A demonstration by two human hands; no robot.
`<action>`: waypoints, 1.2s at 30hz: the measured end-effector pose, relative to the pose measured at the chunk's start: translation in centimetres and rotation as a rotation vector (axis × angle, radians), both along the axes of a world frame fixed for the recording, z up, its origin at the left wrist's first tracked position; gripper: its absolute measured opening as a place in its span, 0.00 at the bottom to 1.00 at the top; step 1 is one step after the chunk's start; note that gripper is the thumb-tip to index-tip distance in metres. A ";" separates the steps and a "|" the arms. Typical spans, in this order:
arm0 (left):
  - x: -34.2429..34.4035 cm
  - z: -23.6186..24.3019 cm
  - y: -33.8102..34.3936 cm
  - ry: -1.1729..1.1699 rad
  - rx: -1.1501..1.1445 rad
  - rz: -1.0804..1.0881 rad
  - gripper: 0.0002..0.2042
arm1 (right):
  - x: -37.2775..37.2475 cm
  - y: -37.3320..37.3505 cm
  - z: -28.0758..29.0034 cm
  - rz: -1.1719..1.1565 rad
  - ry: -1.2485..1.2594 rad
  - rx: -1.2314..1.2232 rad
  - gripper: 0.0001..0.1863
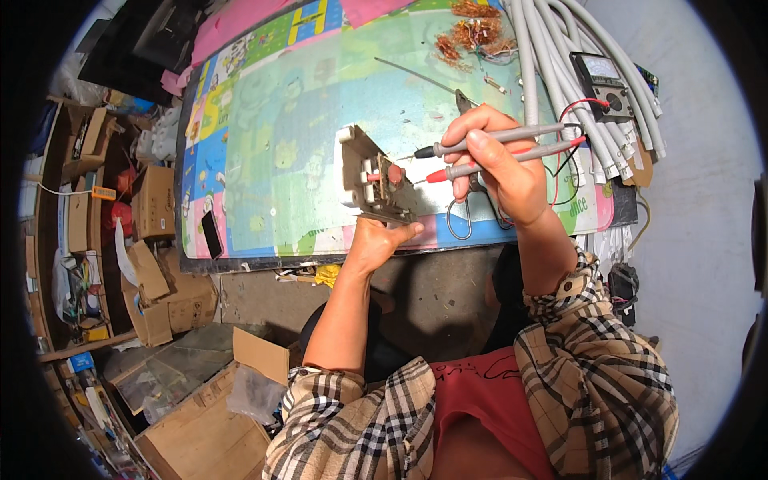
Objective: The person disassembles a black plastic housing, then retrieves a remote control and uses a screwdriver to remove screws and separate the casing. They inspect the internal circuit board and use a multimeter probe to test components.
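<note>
Above the near part of a table covered with a patterned mat, I view from my remote station an off-white housing, raised and tilted on edge, with a circuit board and a reddish round component exposed on its right-hand side. The left hand grips this housing at its lower edge; the thumb shows there, while the other fingers are largely hidden behind it. I judge that this hold from below leaves the component side open to the right hand. That hand's fingers are closed around two grey probes, one with a black collar and one with a red collar, held nearly side by side like a pair of chopsticks, presumably so that one hand can steer both points. The points are directed at the board; whether either touches it I cannot tell. A red lead and a black one run behind the right hand toward an analogue meter, which rests on pale tubes, its dial tipped up, apparently for easy reading. Beyond, I note a tangle of copper wire and a thin rod lying on the mat.
</note>
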State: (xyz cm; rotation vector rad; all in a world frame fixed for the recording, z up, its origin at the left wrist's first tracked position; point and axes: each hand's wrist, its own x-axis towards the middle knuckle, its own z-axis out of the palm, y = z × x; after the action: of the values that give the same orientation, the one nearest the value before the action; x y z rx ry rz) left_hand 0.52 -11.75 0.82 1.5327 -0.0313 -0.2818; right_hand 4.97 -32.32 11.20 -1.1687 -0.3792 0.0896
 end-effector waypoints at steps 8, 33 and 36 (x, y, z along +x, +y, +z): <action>0.4 1.8 1.3 0.267 -0.807 -0.263 0.53 | 0.6 -0.6 0.0 -0.011 0.075 0.156 0.15; 0.3 2.9 1.2 0.398 -1.404 -0.278 0.47 | 1.3 2.0 -2.1 -0.319 0.041 0.098 0.12; 0.3 2.7 1.2 0.412 -1.397 -0.275 0.47 | 1.2 1.9 -1.9 -0.327 0.033 0.073 0.12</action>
State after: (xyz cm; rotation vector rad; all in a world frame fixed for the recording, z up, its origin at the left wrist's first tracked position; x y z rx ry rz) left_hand 0.87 -10.55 3.48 0.0640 -0.0906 -0.6171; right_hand 6.14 -30.38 9.35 -1.1415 -0.1572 -0.1879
